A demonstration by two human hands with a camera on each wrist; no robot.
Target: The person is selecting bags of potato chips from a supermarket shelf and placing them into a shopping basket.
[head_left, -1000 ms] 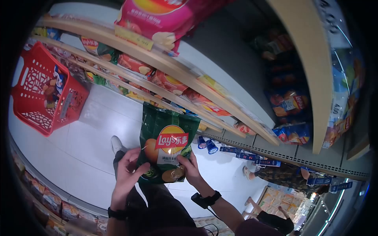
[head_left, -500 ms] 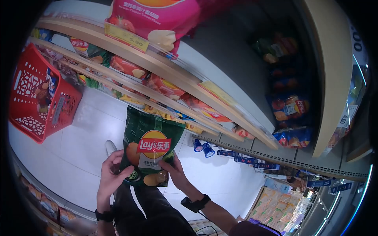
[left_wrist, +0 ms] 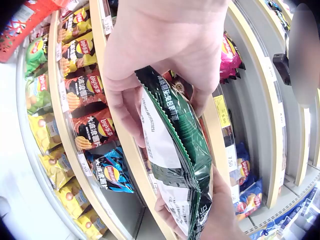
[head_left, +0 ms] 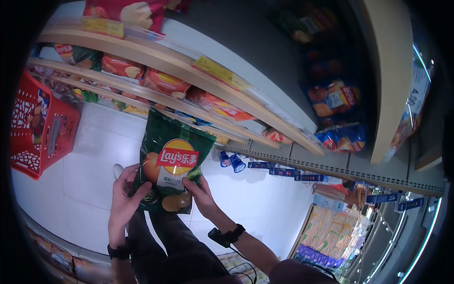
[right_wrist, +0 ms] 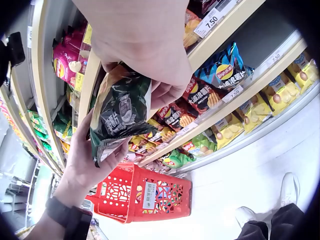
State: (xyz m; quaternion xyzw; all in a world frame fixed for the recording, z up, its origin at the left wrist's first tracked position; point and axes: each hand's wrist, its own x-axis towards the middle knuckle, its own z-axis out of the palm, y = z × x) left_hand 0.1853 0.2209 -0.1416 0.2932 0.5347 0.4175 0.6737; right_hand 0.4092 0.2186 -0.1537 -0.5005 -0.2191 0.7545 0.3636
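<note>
A dark green bag of Lay's potato chips (head_left: 172,151) is held upright between both hands, its printed front turned up toward the head camera. My left hand (head_left: 125,196) grips the bag's lower left side, thumb across the front. On the lower right side, my right hand (head_left: 202,195) pinches the bag with its thumb on the front and fingers behind. In the left wrist view the bag's crimped bottom seam (left_wrist: 175,135) faces the camera, both hands round its sides. The right wrist view shows the dark bag (right_wrist: 120,112) between the hands too.
A red shopping basket (head_left: 54,128) with packets inside stands on the floor at the left. Shelves of chip bags (head_left: 165,84) with yellow price tags (head_left: 220,72) run across in front. Blue-and-white containers (head_left: 236,163) hang low by the shelf. A pallet of packaged goods (head_left: 326,229) stands farther off.
The head view has turned, so basket and shelves sit farther left. The bag has shifted left in the view, still gripped by both hands. People at the lower right have left the view.
</note>
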